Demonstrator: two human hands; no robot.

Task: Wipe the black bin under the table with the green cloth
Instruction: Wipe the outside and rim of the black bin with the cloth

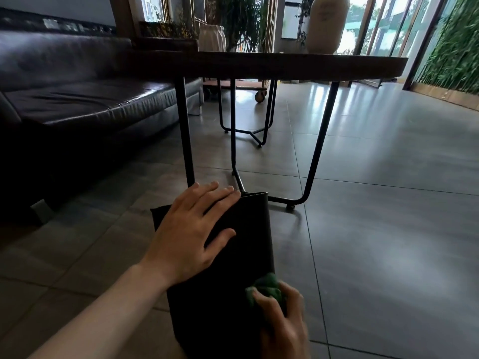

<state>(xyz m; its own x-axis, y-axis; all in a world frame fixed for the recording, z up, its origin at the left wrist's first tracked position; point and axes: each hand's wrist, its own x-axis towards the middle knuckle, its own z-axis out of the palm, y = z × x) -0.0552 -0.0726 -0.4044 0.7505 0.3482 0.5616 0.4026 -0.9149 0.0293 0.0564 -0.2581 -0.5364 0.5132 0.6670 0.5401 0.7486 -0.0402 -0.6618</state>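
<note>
Bin lies tipped on the floor under the flat left hand, right hand gripping the cloth at its near side; a hard wipe could slide it.

Black bin, green cloth, grey floor.

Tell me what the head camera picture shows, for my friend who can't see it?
A person's left hand rests flat on a black bin lying on a grey tiled floor, while the right hand presses a bunched green cloth against the bin. Behind them stand a dark table on thin black legs and a dark leather sofa.
</note>
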